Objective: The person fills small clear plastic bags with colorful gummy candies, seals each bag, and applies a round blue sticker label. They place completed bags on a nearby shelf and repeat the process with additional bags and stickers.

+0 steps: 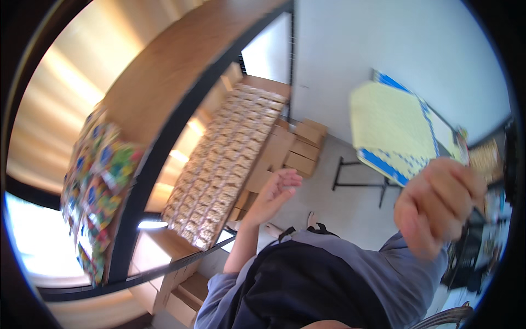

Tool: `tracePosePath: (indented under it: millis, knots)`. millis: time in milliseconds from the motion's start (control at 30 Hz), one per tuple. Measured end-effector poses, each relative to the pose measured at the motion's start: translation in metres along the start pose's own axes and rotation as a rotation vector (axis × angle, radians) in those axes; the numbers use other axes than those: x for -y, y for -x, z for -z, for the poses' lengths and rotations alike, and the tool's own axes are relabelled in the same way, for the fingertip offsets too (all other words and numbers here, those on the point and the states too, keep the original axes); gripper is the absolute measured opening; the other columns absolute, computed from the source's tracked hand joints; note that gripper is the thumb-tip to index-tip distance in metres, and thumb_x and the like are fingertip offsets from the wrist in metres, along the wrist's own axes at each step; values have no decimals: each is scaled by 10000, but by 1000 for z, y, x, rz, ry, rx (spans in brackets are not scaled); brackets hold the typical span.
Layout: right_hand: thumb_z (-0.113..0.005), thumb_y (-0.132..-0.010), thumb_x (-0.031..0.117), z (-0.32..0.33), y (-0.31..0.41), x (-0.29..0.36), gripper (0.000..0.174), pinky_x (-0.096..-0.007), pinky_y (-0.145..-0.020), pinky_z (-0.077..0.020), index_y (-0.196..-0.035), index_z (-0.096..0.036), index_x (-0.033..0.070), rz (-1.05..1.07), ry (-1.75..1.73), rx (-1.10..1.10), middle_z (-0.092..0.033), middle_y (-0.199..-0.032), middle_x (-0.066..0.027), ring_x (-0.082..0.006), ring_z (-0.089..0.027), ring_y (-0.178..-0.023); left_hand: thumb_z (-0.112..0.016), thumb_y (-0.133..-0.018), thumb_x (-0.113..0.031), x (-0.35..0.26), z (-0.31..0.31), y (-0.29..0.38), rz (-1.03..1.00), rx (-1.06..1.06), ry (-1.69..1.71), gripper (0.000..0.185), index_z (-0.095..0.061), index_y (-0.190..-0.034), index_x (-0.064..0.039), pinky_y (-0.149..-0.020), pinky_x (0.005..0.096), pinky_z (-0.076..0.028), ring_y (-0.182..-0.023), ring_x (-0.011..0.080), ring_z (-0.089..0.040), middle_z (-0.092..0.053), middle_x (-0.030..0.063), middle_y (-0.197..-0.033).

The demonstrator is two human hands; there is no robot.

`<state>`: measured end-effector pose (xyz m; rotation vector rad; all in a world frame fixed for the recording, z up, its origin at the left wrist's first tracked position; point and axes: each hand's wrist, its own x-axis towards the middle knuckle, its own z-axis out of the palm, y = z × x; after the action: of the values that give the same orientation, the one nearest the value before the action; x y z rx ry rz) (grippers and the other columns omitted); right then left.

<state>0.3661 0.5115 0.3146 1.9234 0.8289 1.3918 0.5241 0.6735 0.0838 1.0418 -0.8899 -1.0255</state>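
Note:
My left hand [281, 189] is held in the air with its fingers loosely bent and nothing in it, beside a shelf of packed goods. Raised at the right, my right hand [439, 205] is curled into a fist, blurred and close to the camera. No object shows in this fist, though its inside is hidden. Just beyond it is a pale yellow sheet [390, 123] over a blue-and-white patterned covering [382, 164]; whether the fist touches either cannot be told. On the shelf's lower board, clear packs of light brown pieces [222, 164] stand in rows.
A black-framed shelving unit [185, 103] fills the left, with colourful bagged goods [98, 193] on its upper wooden board. Cardboard boxes [302, 154] are stacked beyond it against the wall. A black metal leg frame [361, 185] stands on the floor. Part of a chair back [448, 316] shows lower right.

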Motion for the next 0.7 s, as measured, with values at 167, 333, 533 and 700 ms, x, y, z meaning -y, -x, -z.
tracePosePath:
  millis: [167, 333, 533, 700]
  knots:
    - [-220, -919, 159, 132, 31, 6, 163, -287, -515, -446, -954, -374, 122, 187, 405, 147, -419, -571, -5, -109, -458, -477, -507, -850, -102, 24, -79, -63, 78, 228, 12, 428, -352, -1242, -28, -840, 292, -401, -1009, 180, -496, -498, 96, -1123]
    - [-224, -916, 153, 233, 67, 21, 170, -257, -432, -425, -1012, -359, 116, 118, 777, 420, -403, -563, -10, -104, -440, -432, -527, -844, -111, 62, -184, -113, 5, 346, -251, 372, -411, -1187, -25, -788, 268, -392, -1009, 154, -476, -505, 81, -1121]
    - [-418, -884, 237, 341, 121, 25, 339, -299, -647, -288, -1161, -402, 431, -241, 504, 477, -433, -642, 68, -81, -428, -575, -594, -805, -186, 110, -303, -178, -119, 243, -542, 372, -464, -1126, -51, -838, 333, -359, -1005, 152, -461, -549, 48, -1080]
    - [-463, -808, 127, 385, 190, 37, 167, -323, -487, -370, -967, -459, 181, -601, 532, 402, -444, -655, -24, -158, -481, -563, -601, -798, -200, 148, -386, -212, -82, 213, -524, 375, -472, -1127, -73, -840, 346, -356, -1017, 158, -455, -549, 40, -1083]
